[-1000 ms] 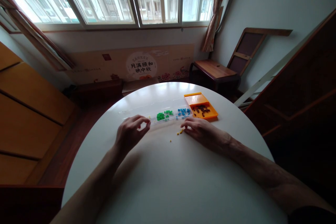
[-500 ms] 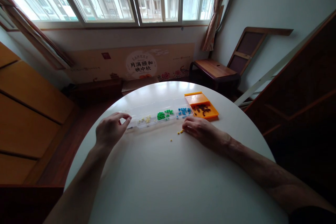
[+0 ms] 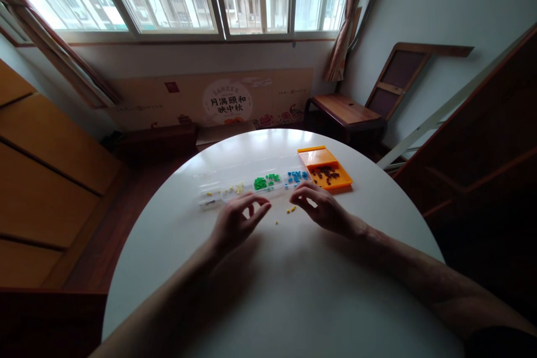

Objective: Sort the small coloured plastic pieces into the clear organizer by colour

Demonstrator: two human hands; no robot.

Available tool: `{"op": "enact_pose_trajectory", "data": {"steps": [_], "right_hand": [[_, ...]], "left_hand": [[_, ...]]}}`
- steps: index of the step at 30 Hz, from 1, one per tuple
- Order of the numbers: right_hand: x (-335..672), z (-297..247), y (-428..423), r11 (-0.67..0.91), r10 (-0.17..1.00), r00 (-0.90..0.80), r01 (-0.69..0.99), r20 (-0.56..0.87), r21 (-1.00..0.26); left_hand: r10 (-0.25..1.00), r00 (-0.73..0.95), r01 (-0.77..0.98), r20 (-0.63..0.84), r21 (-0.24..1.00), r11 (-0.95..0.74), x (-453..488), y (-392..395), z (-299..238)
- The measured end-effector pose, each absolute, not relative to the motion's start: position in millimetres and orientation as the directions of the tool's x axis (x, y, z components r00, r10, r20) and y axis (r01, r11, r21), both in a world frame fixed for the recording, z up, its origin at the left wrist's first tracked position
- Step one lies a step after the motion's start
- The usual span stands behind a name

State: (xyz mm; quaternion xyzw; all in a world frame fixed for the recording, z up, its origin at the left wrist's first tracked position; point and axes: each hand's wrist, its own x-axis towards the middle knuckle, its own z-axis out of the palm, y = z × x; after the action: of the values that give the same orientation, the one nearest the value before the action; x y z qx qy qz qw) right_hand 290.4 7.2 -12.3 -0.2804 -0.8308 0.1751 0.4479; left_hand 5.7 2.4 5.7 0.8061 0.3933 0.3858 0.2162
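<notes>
My left hand hovers over the white round table, fingers loosely apart and holding nothing, just in front of a long clear compartment box. The box holds pale yellow pieces, green pieces and blue pieces. My right hand is raised a little off the table with its fingers curled and thumb and forefinger drawn into a pinch. Anything between them is too small to see. A few loose yellow beads lie between my hands.
An orange tray with dark pieces sits at the box's right end. A wooden bench and a leaning frame stand beyond the table on the right. Wooden cabinets line the left; windows are at the back.
My left hand swung out to the box's left end, then came back to the middle near the beads. My right hand lifted off the table and curled its fingers.
</notes>
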Motion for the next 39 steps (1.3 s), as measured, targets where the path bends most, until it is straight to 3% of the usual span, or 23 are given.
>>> {"op": "enact_pose_trajectory", "data": {"steps": [7,17,39], "right_hand": [[282.1,-11.9,1.0,0.829,0.551,-0.503,0.239,0.665,-0.506],[281.1,-17.3,2.0,0.836,0.536,-0.519,0.216,0.666,-0.504],[281.8,-12.8,1.0,0.787,0.607,-0.498,0.264,0.62,-0.558]], "left_hand": [[0.785,0.46,0.279,0.415,0.772,-0.572,30.3,-2.7,-9.4],[0.781,0.516,0.179,0.352,0.847,-0.5,28.8,-0.7,-14.8],[0.751,0.541,0.21,0.378,0.804,-0.556,29.3,-2.5,-6.0]]}}
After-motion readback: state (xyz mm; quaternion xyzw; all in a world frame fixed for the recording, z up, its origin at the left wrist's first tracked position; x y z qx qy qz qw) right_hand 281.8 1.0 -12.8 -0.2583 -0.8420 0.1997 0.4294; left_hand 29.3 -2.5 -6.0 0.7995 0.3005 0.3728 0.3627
